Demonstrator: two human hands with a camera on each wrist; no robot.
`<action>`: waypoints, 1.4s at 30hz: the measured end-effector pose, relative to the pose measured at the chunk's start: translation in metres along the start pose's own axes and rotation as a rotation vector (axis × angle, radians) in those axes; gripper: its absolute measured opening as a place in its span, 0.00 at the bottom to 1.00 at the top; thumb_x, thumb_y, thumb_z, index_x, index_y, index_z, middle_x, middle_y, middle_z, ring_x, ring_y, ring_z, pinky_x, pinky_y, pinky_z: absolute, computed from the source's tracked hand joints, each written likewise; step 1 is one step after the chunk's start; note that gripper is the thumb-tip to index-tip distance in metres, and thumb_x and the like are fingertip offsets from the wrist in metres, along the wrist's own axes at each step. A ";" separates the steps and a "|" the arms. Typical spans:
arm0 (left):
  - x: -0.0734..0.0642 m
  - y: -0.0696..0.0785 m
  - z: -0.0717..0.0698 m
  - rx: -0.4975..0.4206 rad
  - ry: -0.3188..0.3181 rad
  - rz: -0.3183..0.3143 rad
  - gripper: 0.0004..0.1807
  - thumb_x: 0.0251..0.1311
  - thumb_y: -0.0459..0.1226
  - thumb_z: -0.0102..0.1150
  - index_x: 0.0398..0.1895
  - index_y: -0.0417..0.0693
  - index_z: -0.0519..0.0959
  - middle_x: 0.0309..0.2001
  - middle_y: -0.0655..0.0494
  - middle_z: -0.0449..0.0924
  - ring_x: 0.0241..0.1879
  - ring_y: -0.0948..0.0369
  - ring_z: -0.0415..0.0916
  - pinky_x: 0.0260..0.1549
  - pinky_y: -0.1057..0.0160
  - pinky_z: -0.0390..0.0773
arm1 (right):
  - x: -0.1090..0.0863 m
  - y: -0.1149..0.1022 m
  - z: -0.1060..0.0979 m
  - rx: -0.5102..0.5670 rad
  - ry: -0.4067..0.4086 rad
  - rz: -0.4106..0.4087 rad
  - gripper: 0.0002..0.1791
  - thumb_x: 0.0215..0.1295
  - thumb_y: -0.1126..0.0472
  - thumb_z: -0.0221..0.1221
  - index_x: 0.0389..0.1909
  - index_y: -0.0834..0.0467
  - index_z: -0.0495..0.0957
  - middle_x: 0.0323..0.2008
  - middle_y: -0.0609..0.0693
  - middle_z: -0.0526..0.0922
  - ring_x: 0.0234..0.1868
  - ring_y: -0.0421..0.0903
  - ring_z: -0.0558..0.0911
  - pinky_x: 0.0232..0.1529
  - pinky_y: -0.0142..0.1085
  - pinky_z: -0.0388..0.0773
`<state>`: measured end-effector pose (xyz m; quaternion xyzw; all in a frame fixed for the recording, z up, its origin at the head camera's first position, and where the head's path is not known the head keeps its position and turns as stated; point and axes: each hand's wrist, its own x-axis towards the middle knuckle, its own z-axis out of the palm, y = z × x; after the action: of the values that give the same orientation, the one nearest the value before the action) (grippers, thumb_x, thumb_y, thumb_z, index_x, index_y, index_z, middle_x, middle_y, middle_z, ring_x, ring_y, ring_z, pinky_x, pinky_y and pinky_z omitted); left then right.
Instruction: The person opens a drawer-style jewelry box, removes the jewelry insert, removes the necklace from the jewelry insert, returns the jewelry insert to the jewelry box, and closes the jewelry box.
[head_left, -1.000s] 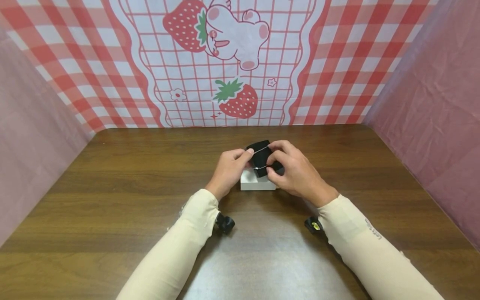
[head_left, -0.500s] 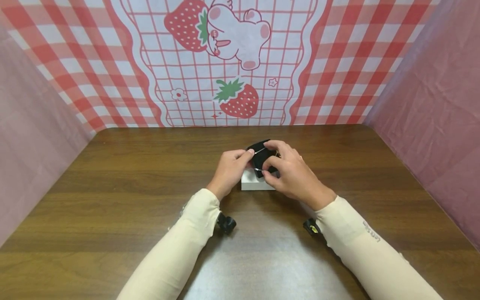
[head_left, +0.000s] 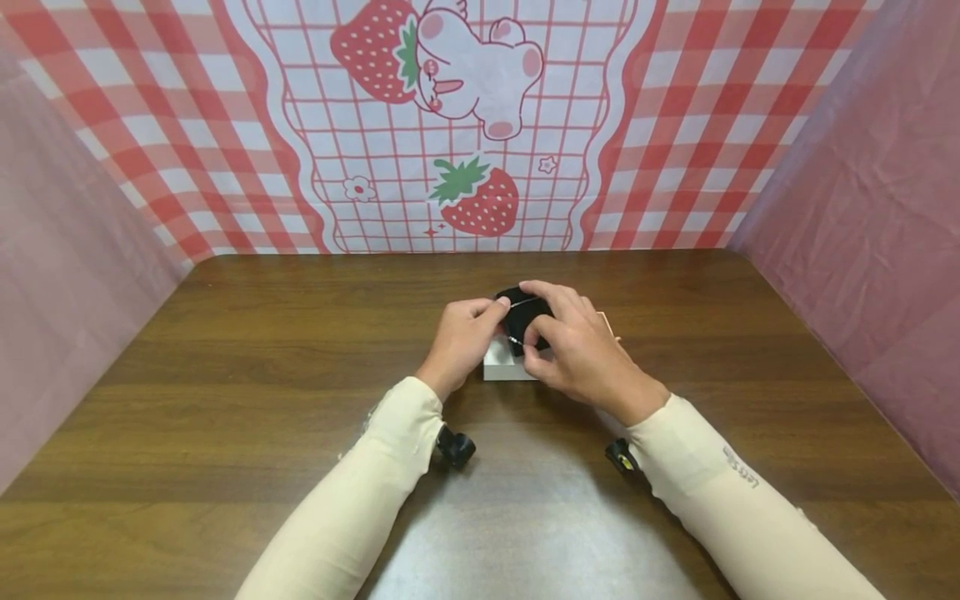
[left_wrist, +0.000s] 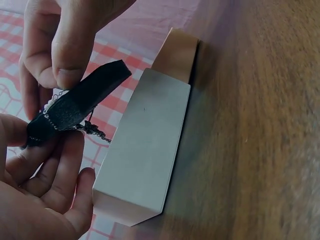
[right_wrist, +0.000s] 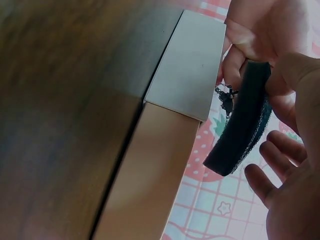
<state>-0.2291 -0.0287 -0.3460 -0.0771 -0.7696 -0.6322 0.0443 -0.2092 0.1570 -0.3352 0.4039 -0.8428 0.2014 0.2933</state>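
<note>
In the head view my left hand (head_left: 459,342) grips the left side of a small black display pad (head_left: 531,315), its thumb on the front face. A thin silver chain (head_left: 523,302) wraps across the pad in two strands. The right hand (head_left: 585,346) covers the pad's right part. Its thumb and index finger pinch the lower strand, while another finger reaches the pad's top edge. Dangling links of the chain (left_wrist: 92,129) bunch beside the pad in the left wrist view. The pad is held tilted over a white box (head_left: 504,369).
A tan box part (right_wrist: 150,165) adjoins the white box on the wooden table (head_left: 262,400), mostly hidden behind the right hand in the head view. A strawberry-print cloth (head_left: 480,125) hangs behind the table. Pink cloths (head_left: 870,192) flank both sides.
My right hand has shifted slightly left across the pad, covering more of it and the chain. A tan edge has come into sight behind that hand. The left hand has barely moved.
</note>
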 end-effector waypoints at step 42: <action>-0.004 0.000 0.009 0.019 0.180 0.089 0.18 0.67 0.46 0.58 0.27 0.44 0.89 0.27 0.46 0.84 0.26 0.65 0.74 0.27 0.66 0.72 | 0.003 -0.008 0.005 0.058 0.000 -0.076 0.04 0.53 0.65 0.65 0.25 0.55 0.79 0.65 0.62 0.71 0.64 0.60 0.70 0.53 0.55 0.69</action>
<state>-0.2247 -0.0203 -0.3489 -0.0538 -0.7644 -0.6265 0.1422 -0.2057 0.1475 -0.3357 0.4440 -0.8207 0.2143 0.2889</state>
